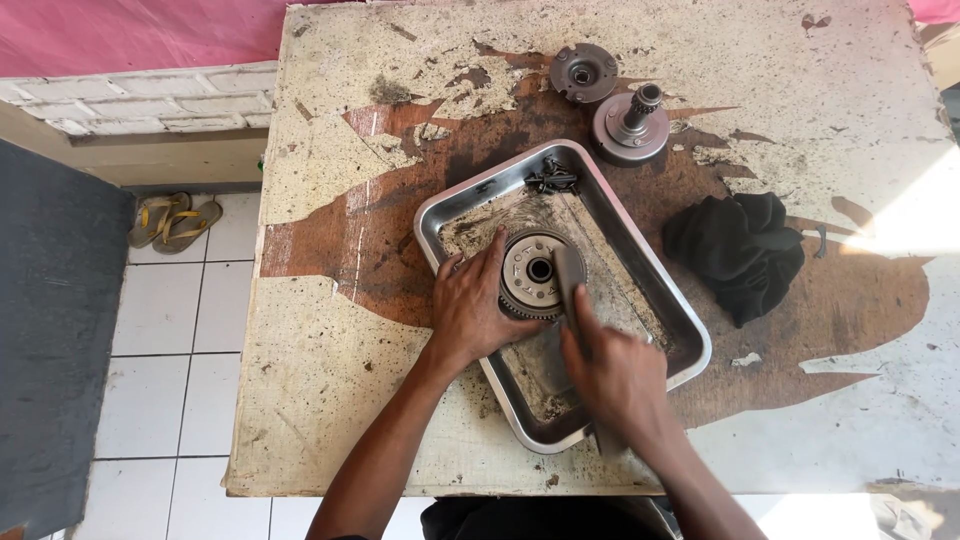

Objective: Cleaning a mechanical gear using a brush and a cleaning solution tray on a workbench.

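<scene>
A round toothed metal gear part [532,272] lies in a dirty steel tray [640,262] on a worn table. My left hand [472,305] grips the part's left side and steadies it. My right hand [612,368] holds a brush [570,280], whose head rests against the part's right side. Several small dark screws [551,180] are heaped in the tray's far corner.
Two more round metal parts lie beyond the tray: a flat hub [583,72] and a disc with an upright shaft [631,124]. A black rag [738,248] is bunched to the right. Sandals [172,220] sit on the tiled floor to the left of the table [330,380].
</scene>
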